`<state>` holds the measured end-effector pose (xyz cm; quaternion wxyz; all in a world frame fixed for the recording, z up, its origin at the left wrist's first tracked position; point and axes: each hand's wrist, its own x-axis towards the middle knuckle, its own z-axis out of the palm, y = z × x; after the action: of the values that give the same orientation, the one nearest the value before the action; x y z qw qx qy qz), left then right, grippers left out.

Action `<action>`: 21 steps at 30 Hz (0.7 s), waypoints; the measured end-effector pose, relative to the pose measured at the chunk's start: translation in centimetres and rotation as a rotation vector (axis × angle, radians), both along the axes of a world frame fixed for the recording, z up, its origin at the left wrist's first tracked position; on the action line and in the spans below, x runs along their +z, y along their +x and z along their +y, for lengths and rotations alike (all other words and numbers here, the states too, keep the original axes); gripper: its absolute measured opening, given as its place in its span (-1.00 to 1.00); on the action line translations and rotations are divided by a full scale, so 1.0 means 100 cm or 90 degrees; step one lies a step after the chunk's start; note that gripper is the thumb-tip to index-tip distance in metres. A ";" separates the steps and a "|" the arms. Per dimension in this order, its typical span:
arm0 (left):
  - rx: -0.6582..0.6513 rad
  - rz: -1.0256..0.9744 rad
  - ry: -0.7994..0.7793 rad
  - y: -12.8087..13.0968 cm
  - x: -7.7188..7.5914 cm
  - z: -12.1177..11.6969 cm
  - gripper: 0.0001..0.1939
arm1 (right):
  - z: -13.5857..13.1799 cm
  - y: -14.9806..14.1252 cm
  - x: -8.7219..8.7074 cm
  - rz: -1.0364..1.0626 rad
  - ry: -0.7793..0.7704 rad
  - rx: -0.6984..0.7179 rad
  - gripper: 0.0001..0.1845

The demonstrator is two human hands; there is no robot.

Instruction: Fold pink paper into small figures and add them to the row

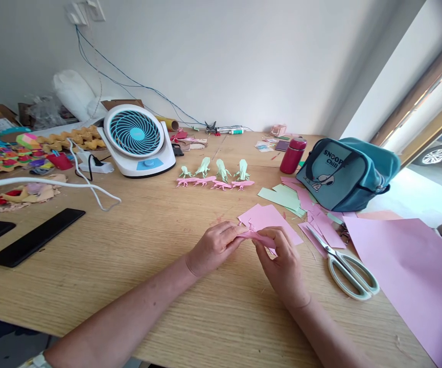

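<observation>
Pinching folded pink paper [258, 236] between the fingers of left hand [213, 247] and right hand [285, 261], equally close to both. Running lengthwise from left fingertips to right, sloping slightly nearer at the right. Held at the near side of pink sheets [282, 221] on the counter [147, 225].

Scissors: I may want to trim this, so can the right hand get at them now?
Likely yes: the scissors lie near the right hand, handles uncovered, though it is holding folded pink paper.
</observation>
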<state>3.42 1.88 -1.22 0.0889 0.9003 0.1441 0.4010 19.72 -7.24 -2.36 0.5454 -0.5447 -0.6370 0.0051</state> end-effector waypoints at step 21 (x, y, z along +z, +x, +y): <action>0.021 -0.012 0.001 0.005 0.003 -0.008 -0.78 | 0.003 -0.003 -0.004 0.085 -0.014 0.034 -0.85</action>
<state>3.91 1.06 -0.90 0.0830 0.8940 0.1577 0.4110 19.41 -6.91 -2.78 0.5804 -0.5315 -0.6137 0.0628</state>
